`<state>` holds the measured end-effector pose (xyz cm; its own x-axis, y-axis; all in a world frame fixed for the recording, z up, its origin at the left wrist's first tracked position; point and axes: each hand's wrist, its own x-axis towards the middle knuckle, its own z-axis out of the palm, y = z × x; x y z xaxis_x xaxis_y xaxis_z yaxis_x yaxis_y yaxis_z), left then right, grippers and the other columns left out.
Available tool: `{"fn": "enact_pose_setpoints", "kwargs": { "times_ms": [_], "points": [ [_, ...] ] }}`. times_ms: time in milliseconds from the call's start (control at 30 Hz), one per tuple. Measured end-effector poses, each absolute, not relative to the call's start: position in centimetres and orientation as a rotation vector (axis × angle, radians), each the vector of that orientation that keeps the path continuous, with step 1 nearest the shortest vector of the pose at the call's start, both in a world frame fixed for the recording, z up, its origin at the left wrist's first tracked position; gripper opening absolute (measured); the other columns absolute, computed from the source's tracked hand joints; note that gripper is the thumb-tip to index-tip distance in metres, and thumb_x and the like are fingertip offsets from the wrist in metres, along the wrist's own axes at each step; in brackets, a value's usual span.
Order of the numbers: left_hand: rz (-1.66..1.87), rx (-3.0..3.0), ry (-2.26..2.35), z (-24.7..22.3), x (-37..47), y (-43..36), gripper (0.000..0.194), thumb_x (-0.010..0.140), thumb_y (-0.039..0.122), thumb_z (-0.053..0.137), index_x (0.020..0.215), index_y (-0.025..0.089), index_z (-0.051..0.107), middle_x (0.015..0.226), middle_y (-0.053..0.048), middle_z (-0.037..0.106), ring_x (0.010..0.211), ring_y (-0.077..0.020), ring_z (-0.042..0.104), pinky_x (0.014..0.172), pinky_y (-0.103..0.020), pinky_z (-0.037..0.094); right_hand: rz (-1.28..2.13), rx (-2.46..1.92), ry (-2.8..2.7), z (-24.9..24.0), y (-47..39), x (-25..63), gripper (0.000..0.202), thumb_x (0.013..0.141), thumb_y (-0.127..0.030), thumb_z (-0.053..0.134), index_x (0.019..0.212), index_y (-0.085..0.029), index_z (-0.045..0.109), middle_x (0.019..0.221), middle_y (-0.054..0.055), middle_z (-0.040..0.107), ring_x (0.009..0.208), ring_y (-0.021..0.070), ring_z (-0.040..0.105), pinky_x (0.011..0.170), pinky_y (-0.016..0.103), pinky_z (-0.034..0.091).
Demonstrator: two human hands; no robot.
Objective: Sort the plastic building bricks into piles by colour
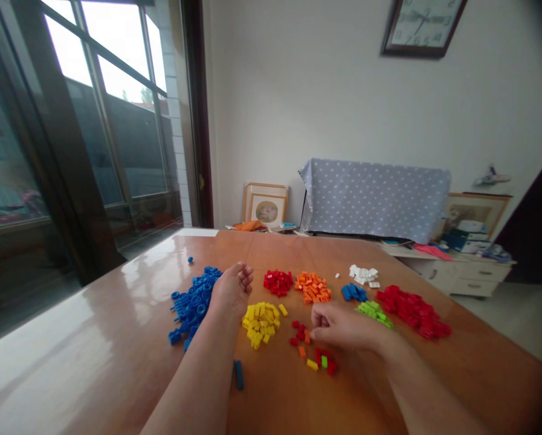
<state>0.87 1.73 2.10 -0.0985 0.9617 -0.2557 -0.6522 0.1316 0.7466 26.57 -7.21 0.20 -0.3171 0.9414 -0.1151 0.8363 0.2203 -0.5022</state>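
My left hand (232, 289) hovers between the blue pile and the red and yellow ones. Its fingers are loosely curled and a little apart, with nothing visible in them. The blue toy building pieces (200, 296) lie just left of it, and the yellow bricks (260, 323) to its right. My right hand (336, 325) is closed, thumb against curled fingers; what it may hold is hidden. Right by its thumb tip is an orange brick (307, 337). Loose red bricks (300, 331), a yellow brick (312, 365) and a green brick (324, 362) lie below and left of it.
Behind the hands are piles of red bricks (278, 282), orange bricks (313, 287) and white bricks (364, 275). Small blue bricks (354, 292), green bricks (374, 313) and a large red pile (413, 311) lie to the right. A dark blue strip (238, 374) is near my left forearm.
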Motion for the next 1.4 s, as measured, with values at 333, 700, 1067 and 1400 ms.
{"fn": "enact_pose_setpoints", "kwargs": {
  "times_ms": [333, 700, 1067, 1400],
  "points": [
    [1.435, 0.453, 0.917, 1.8, 0.5, 2.3, 0.007, 0.079, 0.019, 0.064, 0.083, 0.016, 0.059, 0.068, 0.0, 0.064, 0.048, -0.0079, 0.056, 0.044, -0.019, 0.035, 0.844, -1.718, -2.298, 0.5, -7.9, 25.5, 0.013, 0.076, -0.023, 0.066, 0.088, -0.02, 0.065, 0.075, 0.0, 0.069, 0.059, 0.0109, 0.058, 0.045, 0.018, 0.029],
    [1.435, 0.453, 0.911, 1.6, 0.4, 2.4, 0.007, 0.079, 0.018, 0.064, 0.083, 0.016, 0.058, 0.065, 0.0, 0.063, 0.046, -0.0085, 0.056, 0.043, -0.019, 0.034, 1.092, -1.804, -2.097, -0.4, -6.9, 27.5, 0.01, 0.081, -0.023, 0.056, 0.089, -0.019, 0.061, 0.069, -0.002, 0.065, 0.054, 0.0124, 0.065, 0.045, 0.016, 0.038],
    [1.427, 0.459, 0.92, 1.9, 0.5, 2.1, 0.005, 0.081, 0.018, 0.063, 0.084, 0.016, 0.059, 0.065, 0.001, 0.064, 0.047, -0.0083, 0.056, 0.045, -0.02, 0.036, 1.064, -1.739, -2.167, -0.4, -7.0, 27.2, 0.012, 0.081, -0.024, 0.057, 0.089, -0.019, 0.064, 0.072, -0.002, 0.065, 0.058, 0.0119, 0.062, 0.049, 0.018, 0.038],
    [1.436, 0.471, 0.907, 1.7, 0.7, 2.0, 0.009, 0.08, 0.02, 0.065, 0.086, 0.016, 0.059, 0.067, 0.0, 0.065, 0.047, -0.0087, 0.057, 0.045, -0.019, 0.035, 0.434, -1.641, -2.363, -0.1, -7.2, 24.0, 0.05, 0.07, -0.06, 0.075, 0.1, -0.022, 0.066, 0.104, 0.007, 0.065, 0.093, 0.0228, 0.06, 0.075, 0.028, 0.042]
  ]
}}
